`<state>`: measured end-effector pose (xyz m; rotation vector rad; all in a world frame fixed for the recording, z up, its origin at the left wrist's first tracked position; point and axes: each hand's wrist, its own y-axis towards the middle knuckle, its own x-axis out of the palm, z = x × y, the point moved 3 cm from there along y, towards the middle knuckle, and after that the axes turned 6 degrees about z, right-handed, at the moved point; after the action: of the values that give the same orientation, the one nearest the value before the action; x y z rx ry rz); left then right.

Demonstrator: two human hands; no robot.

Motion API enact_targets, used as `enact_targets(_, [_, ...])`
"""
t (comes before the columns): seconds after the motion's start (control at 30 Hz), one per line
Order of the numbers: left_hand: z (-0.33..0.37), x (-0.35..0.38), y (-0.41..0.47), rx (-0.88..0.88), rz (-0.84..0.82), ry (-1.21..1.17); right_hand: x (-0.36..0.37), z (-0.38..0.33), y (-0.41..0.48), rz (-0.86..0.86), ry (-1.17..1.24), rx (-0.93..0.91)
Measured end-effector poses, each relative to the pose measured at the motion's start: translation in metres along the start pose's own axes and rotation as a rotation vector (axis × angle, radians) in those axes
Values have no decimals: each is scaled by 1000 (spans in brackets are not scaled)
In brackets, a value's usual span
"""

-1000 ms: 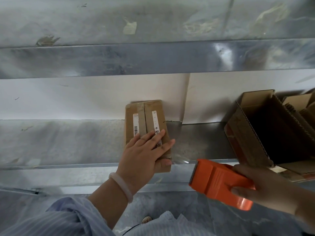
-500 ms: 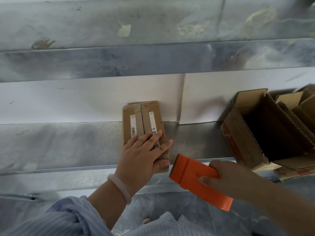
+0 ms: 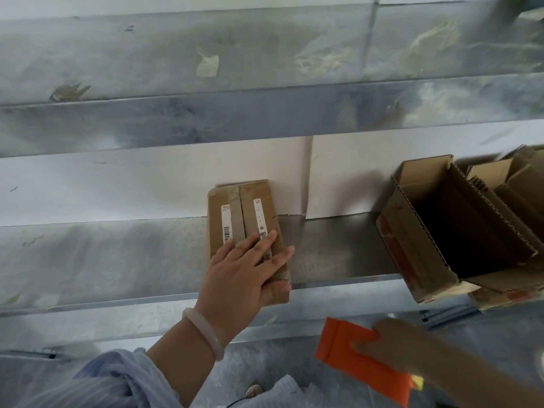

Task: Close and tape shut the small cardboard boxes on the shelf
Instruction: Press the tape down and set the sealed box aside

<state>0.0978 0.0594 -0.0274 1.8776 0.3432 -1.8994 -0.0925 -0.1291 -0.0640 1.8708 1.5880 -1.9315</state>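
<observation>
A small closed cardboard box (image 3: 253, 201) with clear tape along its top seam and two white labels lies lengthwise on the metal shelf (image 3: 103, 260). Its far end is against the white back panel and its near end overhangs the shelf's front lip. My left hand (image 3: 244, 278) presses flat on the box's near end, fingers straight on top and thumb against the front face. My right hand (image 3: 394, 346) grips an orange tape dispenser (image 3: 347, 357) low at the right, below the shelf edge and apart from the box.
An open, empty cardboard box (image 3: 412, 237) stands at the right of the shelf, with more open cartons (image 3: 512, 184) behind it. An upper metal shelf beam (image 3: 206, 119) runs overhead. A pale bracelet (image 3: 206, 331) circles my left wrist.
My right hand has swung the orange dispenser in toward the box's front end, then down and away below the shelf edge. My left hand stays pressed on the box.
</observation>
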Motion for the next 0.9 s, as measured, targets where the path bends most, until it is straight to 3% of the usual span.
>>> enact_targets(0.13, [1, 0, 3, 10, -8, 13, -3, 3, -6, 9, 59, -14])
enact_targets(0.43, [11, -6, 7, 34, -119, 40, -58, 2, -11, 351, 122, -96])
enact_targets(0.73, [29, -21, 11, -82, -156, 56, -71, -24, 46, 550, -369, -332])
enact_targets(0.9, [33, -24, 12, -107, -171, 77, -65, -22, 72, 598, -453, -347])
